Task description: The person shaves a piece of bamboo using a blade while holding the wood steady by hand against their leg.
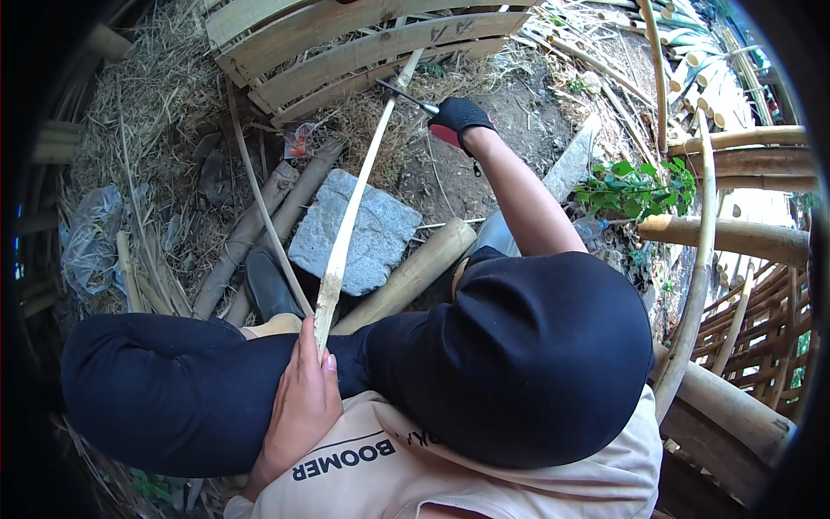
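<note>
A long pale bamboo strip runs from my lap up over a grey stone block to the slatted wooden crate at the top. My left hand is closed round its near end, against my thigh. Far out along the strip, my right hand, in a black and red glove, grips a knife. The dark blade lies across the strip close to the crate. The knife's handle is mostly hidden in the glove.
The slatted wooden crate stands at the far side. A bamboo pole lies beside the stone, and a thin curved strip crosses on the left. Leafy green plants, bamboo rails and a woven basket are at the right.
</note>
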A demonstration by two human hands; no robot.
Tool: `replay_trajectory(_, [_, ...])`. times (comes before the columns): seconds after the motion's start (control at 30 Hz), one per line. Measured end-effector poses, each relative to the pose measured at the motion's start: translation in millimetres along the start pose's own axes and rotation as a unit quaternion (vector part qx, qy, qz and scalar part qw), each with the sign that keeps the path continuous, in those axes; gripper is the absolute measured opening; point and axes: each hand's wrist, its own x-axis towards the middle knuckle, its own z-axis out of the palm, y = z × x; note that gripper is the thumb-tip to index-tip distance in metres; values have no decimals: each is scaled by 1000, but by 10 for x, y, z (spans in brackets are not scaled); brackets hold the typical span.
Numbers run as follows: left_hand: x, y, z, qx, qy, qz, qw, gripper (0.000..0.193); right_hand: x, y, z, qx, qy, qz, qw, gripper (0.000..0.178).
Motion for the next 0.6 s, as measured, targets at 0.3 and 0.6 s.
replay_trajectory(0.3, [-46, -16, 38, 1, 1, 9, 1000, 57, -173, 13, 103, 27, -31, -112, 993, 39])
replay_trajectory(0.6, [-10, -7, 42, -13, 0, 12, 1000, 60, -286, -91, -104, -1, 0, -13, 1000, 37])
